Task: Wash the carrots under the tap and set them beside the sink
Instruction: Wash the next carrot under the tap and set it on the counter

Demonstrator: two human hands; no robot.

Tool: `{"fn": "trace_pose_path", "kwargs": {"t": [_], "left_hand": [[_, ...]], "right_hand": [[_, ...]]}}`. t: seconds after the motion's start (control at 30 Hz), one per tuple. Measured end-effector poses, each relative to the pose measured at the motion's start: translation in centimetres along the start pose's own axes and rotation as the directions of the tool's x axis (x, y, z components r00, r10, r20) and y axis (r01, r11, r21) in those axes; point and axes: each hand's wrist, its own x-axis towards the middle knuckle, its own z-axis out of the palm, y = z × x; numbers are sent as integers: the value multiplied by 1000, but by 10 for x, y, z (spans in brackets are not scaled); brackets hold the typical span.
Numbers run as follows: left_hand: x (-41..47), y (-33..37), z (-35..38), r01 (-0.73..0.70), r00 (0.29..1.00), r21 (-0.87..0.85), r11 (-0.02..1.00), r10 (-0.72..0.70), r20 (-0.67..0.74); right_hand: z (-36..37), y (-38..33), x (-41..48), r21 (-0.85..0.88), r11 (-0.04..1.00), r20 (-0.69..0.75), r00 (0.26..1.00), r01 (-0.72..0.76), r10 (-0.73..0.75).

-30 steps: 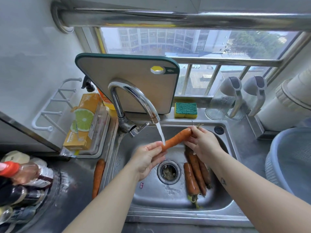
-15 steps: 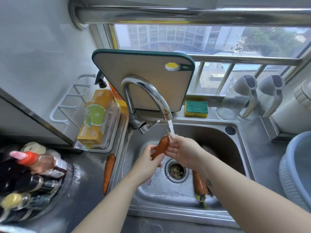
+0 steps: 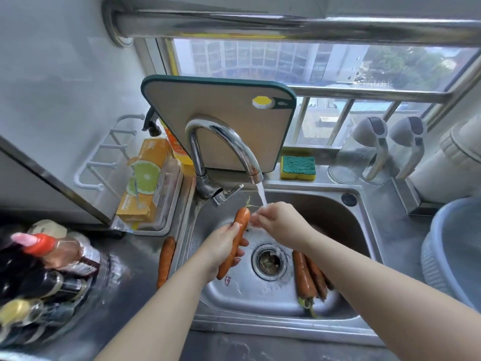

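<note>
Turned more upright than before, one carrot (image 3: 242, 220) sits gripped in the left hand (image 3: 221, 250) over the sink (image 3: 260, 327); right hand (image 3: 283, 225) blurred, grip unclear. One counter carrot (image 3: 165, 261) lies beside it, at least two sink carrots (image 3: 303, 274) inside.

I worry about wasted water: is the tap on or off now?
On. A white stream falls from the tap onto the right hand, beside the carrot the left hand holds.

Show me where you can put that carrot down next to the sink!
Bare steel lies left of the sink, between the carrot already lying there and the bottles. Another bare strip runs right of the sink, up to the blue basin. The back ledge is crowded with the sponge and glass jugs.
</note>
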Motion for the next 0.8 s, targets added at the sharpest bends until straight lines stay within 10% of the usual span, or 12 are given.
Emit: {"fn": "trace_pose_path", "kwargs": {"t": [0.17, 0.3, 0.47, 0.8], "left_hand": [[-3, -6, -2, 49, 994, -34, 998, -46, 100], [-2, -19, 0, -182, 973, 528, 829, 228, -23], [-13, -30, -31, -109, 912, 722, 683, 357, -201], [-31, -72, -115, 242, 738, 591, 769, 249, -627]], "right_hand": [[5, 1, -9, 158, 987, -134, 989, -38, 60], [11, 16, -18, 198, 961, -38, 978, -192, 203], [27, 24, -26, 67, 963, 91, 963, -262, 256], [59, 8, -19, 20, 965, 214, 944, -262, 252]]}}
